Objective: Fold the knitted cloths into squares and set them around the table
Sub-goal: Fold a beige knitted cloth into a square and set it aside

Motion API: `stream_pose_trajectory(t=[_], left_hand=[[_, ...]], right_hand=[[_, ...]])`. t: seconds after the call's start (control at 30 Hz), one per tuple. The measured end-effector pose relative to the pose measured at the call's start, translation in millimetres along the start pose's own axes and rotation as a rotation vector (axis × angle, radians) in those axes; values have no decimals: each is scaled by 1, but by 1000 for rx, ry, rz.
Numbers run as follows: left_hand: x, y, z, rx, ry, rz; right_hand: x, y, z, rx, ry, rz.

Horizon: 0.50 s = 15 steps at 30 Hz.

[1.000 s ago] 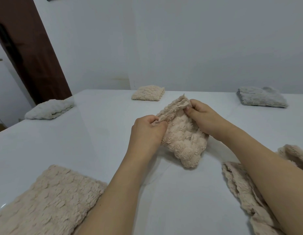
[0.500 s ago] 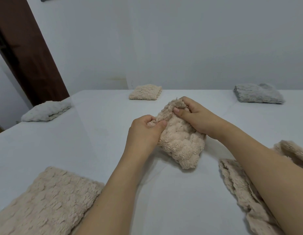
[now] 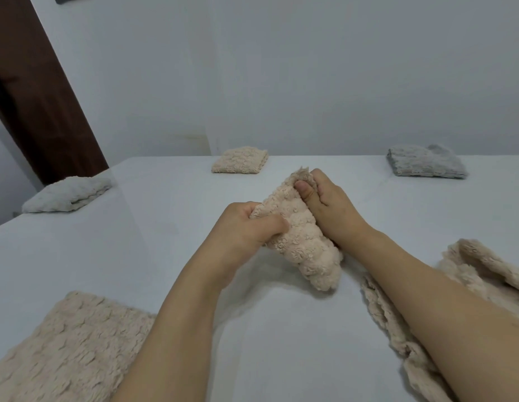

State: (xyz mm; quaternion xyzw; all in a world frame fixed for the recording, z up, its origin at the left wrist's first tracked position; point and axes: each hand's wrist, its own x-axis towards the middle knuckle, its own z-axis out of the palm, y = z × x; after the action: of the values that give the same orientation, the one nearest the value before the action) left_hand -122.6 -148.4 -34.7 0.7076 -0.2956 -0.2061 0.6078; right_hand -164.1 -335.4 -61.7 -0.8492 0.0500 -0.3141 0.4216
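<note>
Beige knitted cloth [image 3: 299,236], bunched mid-bench [image 3: 165,216], is held in both grips: left hand [image 3: 241,227] at nine o'clock, right hand [image 3: 328,204] pinching at one o'clock.

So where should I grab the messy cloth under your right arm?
Probably pinch the messy beige cloth at its near-left frilly edge, coming from above on the left. That edge lies flat and bare on the table; the right arm covers its middle.
</note>
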Motion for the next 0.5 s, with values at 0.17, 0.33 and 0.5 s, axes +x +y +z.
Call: stream_pose_trajectory(t=[0.17, 0.33, 0.5], left_hand=[[5, -10, 7, -358, 181, -144], [12, -15, 10, -589, 200, -287], [16, -22, 18, -274, 190, -298]], right_hand=[[10, 9, -4, 90, -139, 276], [20, 12, -5, 288, -129, 482], [22, 11, -5, 291, -151, 582]])
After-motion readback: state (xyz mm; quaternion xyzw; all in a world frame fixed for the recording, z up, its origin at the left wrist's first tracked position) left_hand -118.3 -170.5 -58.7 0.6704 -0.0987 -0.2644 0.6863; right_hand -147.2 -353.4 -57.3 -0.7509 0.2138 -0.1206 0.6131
